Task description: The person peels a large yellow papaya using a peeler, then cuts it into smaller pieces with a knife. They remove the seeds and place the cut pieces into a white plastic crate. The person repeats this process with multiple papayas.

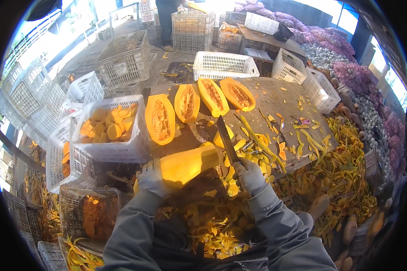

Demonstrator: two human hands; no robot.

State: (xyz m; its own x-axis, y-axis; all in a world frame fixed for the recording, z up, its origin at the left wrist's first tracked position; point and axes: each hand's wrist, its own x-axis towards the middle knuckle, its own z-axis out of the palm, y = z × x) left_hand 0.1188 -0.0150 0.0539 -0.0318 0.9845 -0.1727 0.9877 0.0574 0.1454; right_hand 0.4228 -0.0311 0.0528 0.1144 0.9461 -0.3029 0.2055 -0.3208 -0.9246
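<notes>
My left hand, in a pale work glove, grips the wide end of a peeled yellow squash lying across the near edge of the board. In my gloved right hand is the handle of a long knife, its dark blade pointing up and away, just right of the squash's narrow end. Beyond them rest halved squashes, cut faces up with stringy seed pulp: one at the left, one beside it, a third and one at the right. Peel strips lie right of the knife.
The wooden board carries scattered scraps. A white plastic crate of squash chunks stands left, a white crate beyond. Peelings heap at right, near garlic bulbs and net sacks. A person stands at the back.
</notes>
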